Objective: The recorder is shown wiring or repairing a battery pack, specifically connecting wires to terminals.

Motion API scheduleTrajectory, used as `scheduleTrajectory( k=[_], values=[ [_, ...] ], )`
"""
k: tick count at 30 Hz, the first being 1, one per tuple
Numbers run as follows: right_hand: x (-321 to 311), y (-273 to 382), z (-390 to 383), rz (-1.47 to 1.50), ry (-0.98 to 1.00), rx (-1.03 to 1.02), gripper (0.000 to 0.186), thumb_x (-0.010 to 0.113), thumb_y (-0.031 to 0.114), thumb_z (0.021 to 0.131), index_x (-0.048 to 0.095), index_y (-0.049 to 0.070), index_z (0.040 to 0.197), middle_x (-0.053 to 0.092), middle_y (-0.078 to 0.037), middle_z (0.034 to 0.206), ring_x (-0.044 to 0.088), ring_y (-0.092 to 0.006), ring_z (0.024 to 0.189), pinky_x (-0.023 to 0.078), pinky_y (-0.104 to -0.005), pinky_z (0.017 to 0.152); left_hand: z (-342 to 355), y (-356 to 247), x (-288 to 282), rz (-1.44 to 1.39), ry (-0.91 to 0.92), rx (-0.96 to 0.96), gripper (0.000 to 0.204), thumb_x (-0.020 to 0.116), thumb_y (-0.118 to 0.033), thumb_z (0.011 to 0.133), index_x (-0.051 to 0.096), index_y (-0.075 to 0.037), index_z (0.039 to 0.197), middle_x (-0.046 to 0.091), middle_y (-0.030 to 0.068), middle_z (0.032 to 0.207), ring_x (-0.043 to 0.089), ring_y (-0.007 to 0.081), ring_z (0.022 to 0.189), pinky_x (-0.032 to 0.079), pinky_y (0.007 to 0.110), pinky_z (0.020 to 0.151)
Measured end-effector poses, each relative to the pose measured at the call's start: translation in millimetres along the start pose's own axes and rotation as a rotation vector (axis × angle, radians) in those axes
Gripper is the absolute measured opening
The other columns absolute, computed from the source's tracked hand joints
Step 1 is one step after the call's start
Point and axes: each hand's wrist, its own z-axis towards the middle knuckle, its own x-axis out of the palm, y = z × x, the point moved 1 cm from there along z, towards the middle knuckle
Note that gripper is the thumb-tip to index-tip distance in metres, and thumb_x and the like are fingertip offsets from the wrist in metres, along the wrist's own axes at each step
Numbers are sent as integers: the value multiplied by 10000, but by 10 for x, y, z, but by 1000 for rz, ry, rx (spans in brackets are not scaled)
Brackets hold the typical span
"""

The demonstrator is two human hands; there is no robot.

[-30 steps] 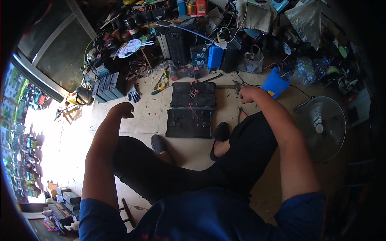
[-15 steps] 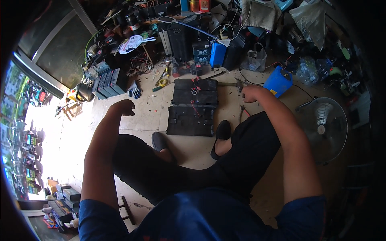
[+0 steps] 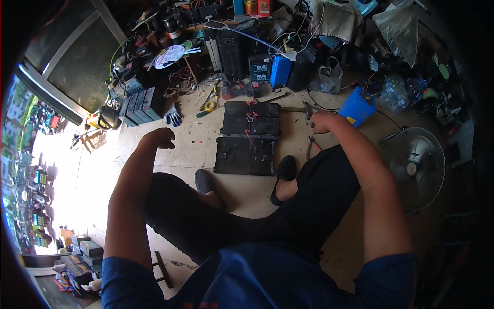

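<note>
My left hand (image 3: 163,138) hangs in the air over the floor, out past my left knee, its fingers loosely bent and nothing in them. My right hand (image 3: 321,122) hangs beyond my right knee, also loosely bent and with nothing visible in it. Just past its fingers lies a hammer (image 3: 294,109), its handle pointing toward the black boxes. Between my feet and the bench are two black battery-like boxes, a far one (image 3: 236,119) with red-capped terminals and a near one (image 3: 242,157) with a red wire. Red-handled pliers (image 3: 314,143) lie below my right hand.
A blue bucket (image 3: 356,107) and a standing fan (image 3: 413,167) are on the right. A work glove (image 3: 173,115), yellow tape (image 3: 210,105) and a wrench (image 3: 278,97) lie ahead. Several batteries (image 3: 140,107) stand at left. A cluttered bench (image 3: 242,23) spans the back.
</note>
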Motion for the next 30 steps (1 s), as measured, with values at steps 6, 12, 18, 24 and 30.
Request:
scheduleTrajectory(
  k=[6,12,18,24,30],
  values=[
    [16,-10,37,-10,22,-4,324,719,302,840,750,60,1053,725,-194,1014,690,-372,961,539,-480,843,26,19,12,-11,-2,5,570,788,-393,828,672,-78,1289,671,176,1270,628,355,1190,512,436,1009],
    [-20,31,3,-9,41,8,326,719,296,847,752,65,1075,730,-184,1040,692,-364,989,539,-476,858,52,51,36,-28,12,-3,584,787,-392,827,664,-69,1298,688,180,1227,642,357,1163,524,431,983],
    [-30,37,-20,1,38,27,326,722,297,847,754,66,1074,733,-179,1037,690,-360,996,538,-471,863,24,4,33,-4,-48,40,561,795,-343,828,667,-52,1290,729,180,1117,689,347,1037,548,410,922],
    [-28,39,-5,3,31,8,343,727,310,839,750,62,1076,731,-178,1028,690,-355,976,539,-466,850,66,42,64,-23,-9,21,578,784,-389,835,663,-66,1299,691,175,1227,642,360,1163,523,429,988],
    [-29,68,-23,15,43,20,346,730,310,834,747,58,1070,730,-175,1033,692,-350,975,541,-459,851,79,40,91,-6,-12,19,583,785,-393,834,663,-69,1303,693,171,1233,642,362,1166,525,431,985]
  ],
)
